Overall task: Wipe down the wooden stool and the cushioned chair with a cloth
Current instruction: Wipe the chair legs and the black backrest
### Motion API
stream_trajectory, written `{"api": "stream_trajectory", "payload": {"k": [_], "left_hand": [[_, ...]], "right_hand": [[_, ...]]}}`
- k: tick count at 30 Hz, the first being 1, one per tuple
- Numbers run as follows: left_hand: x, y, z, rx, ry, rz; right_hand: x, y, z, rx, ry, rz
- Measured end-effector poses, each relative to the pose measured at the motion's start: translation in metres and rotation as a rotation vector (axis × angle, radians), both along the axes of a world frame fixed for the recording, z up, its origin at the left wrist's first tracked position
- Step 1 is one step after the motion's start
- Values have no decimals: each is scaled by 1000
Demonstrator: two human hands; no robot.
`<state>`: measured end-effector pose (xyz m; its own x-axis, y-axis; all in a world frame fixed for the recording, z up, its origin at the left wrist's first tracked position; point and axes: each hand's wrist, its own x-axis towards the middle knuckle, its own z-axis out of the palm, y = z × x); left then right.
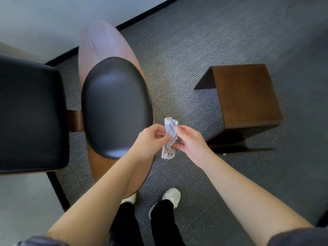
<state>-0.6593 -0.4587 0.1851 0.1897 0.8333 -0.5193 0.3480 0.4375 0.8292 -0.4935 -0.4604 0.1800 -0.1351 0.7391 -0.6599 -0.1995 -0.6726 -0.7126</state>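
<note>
Between cushioned chair [115, 107] and wooden stool [246, 96], left hand [150, 139] and right hand [190, 142] pinching crumpled cloth [169, 134]; white shoes [171, 195] on carpet [195, 50]

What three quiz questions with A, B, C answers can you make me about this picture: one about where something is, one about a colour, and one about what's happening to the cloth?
1. Where does the wooden stool stand?
A) on top of the chair
B) on the carpet, on the person's right
C) under the chair

2. What colour is the seat pad of the cushioned chair?
A) red
B) yellow
C) black

3. What is happening to the cloth?
A) it is bunched up, held by the left hand and right hand
B) it is spread flat on the stool
C) it is lying dropped on the floor

Answers:
1 B: the stool sits alone on the grey carpet at the right.
2 C: the pad is shiny black.
3 A: both hands pinch it in the air, touching no furniture.
</note>
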Motion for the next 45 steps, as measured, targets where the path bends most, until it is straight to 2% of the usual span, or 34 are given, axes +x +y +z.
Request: {"api": "stream_trajectory", "payload": {"k": [3, 11, 15, 20, 22, 26, 31, 38, 40, 43, 44, 45], "left_hand": [[36, 5, -5, 12, 88, 4], [125, 40, -19, -25, 173, -78], [165, 72, -36, -159, 45, 13], [216, 122, -58, -465, -258, 334], [239, 140, -68, -526, -278, 290], [290, 170, -95, -404, 2, 232], [362, 192, -134, -297, 128, 307], [453, 229, -212, -104, 321, 394], [473, 247, -234, -62, 345, 366], [489, 269, -256, -35, 384, 308], [491, 272, -259, -18, 446, 254], [490, 273, -262, 39, 584, 163]], "right_hand": [[35, 0, -4, -25, 15, -11], [122, 22, -17, -74, 15, -58], [168, 56, -32, -106, -71, -131], [222, 110, -63, -188, -202, -191], [242, 130, -74, -197, -226, -159], [289, 161, -96, -182, -366, -120], [354, 183, -138, -42, -766, -11], [426, 238, -226, 121, -1142, 234], [446, 259, -249, 176, -1207, 260], [472, 281, -272, 118, -1226, 319], [478, 284, -273, 92, -1245, 331], [485, 285, -271, 106, -1297, 340]]}}
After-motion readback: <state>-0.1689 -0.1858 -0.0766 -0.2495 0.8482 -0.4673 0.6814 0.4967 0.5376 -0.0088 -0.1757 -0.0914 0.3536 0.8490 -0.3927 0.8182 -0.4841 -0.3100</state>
